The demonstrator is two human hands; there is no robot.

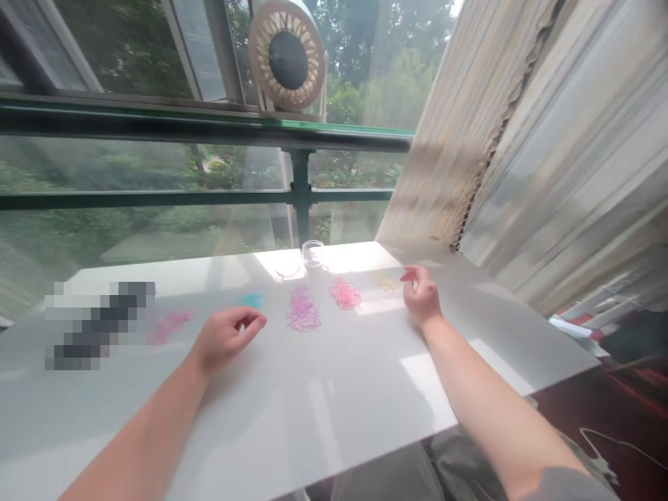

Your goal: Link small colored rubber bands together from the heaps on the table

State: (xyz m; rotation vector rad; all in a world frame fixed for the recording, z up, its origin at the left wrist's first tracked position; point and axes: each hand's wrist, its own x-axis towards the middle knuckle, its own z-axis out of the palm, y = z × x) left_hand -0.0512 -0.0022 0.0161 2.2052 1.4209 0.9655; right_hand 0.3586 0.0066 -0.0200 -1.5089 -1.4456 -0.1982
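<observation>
The white table (pixel 344 390) carries five small piles of thin, loose pieces, arranged in a row roughly parallel to the far edge. From left to right:
- pink pile (pixel 171 325), toward the left edge;
- blue pile (pixel 251 300), partly behind the left hand;
- purple pile (pixel 303 309), the longest from far to near;
- red pile (pixel 345 293);
- pale yellow pile (pixel 387 285), faint against the surface.

The left hand (pixel 227 337) is at the near side of the blue pile, between the pink and purple piles. Its fingers are curled, with the thumb extended toward the index finger. Whether the tips pinch a piece cannot be determined.

The right hand (pixel 420 296) is just beside the pale yellow pile, on the side of the table's right edge. Its fingers are bent and the thumb is drawn in; any held piece is too small to confirm.

A clear round container (pixel 313 254) stands at the far edge, beyond the purple and red piles. A clear disc (pixel 288 268) lies just to its left. A dark object (pixel 104 325), obscured by pixelation, is near the left edge.
</observation>
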